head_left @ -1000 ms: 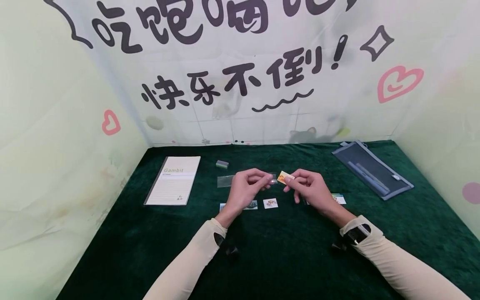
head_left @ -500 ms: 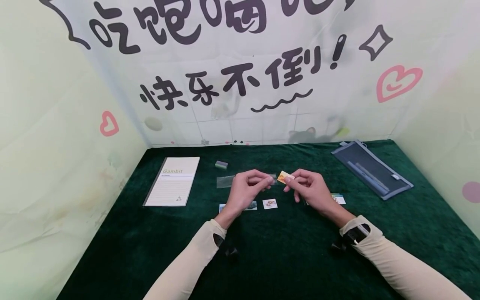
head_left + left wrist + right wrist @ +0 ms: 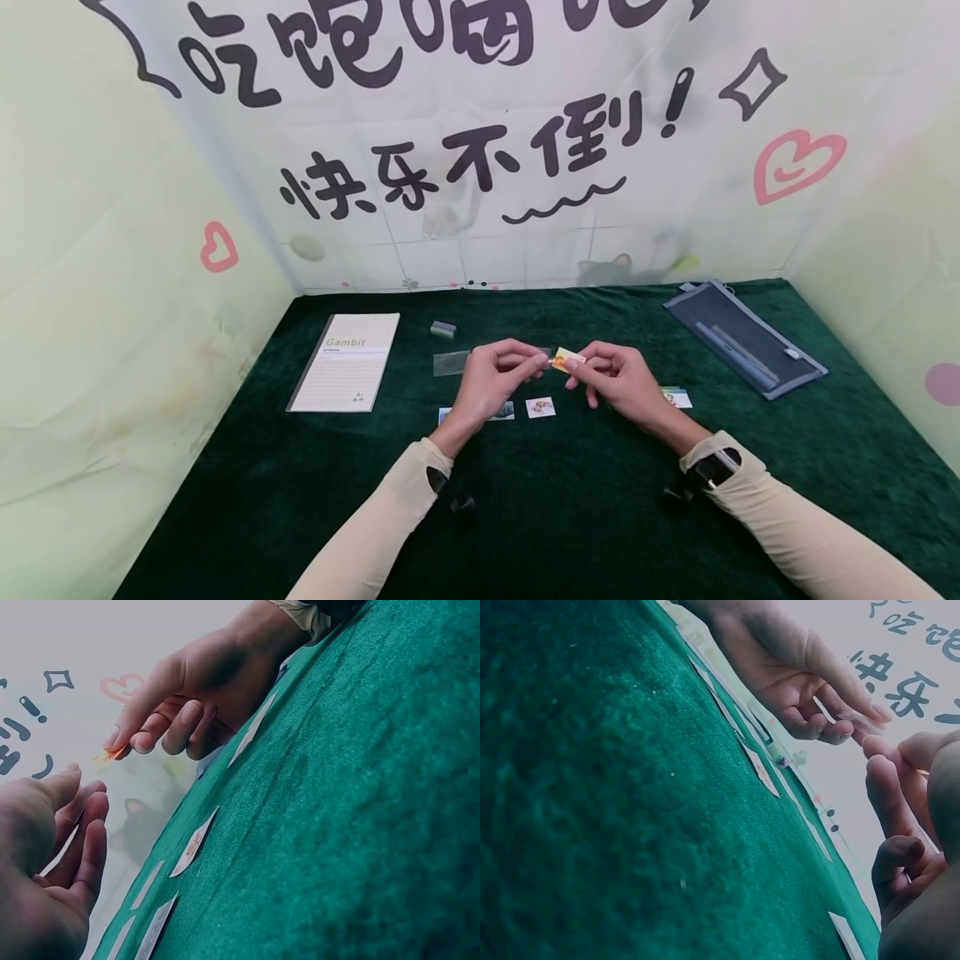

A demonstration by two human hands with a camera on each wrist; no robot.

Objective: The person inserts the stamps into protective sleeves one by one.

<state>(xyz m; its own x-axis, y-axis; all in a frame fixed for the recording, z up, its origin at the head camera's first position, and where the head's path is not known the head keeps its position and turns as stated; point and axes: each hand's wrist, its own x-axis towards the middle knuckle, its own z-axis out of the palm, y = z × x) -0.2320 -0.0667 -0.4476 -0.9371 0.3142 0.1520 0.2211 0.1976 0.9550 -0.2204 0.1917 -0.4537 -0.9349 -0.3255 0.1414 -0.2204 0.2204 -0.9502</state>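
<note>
While both hands hover above the green cloth [image 3: 570,517], the scene from left to right:

Notebook: a pale notebook [image 3: 347,362] lies flat at the far left, with a small eraser [image 3: 443,329] beyond it, both well clear of the hands.
Left hand: the left hand [image 3: 491,385] pinches a clear plastic sleeve [image 3: 452,363] between thumb and fingertips, probably to keep its mouth steady.
Card: a small orange card [image 3: 567,359] sits between the hands, its edge aimed at the sleeve.
Right hand: the right hand [image 3: 622,382] pinches the card by its far end, other fingers curled under.
Loose cards: several small cards [image 3: 541,407] lie flat just below the hands.
Pouch: a grey zip pouch [image 3: 742,339] rests at the far right.
</note>
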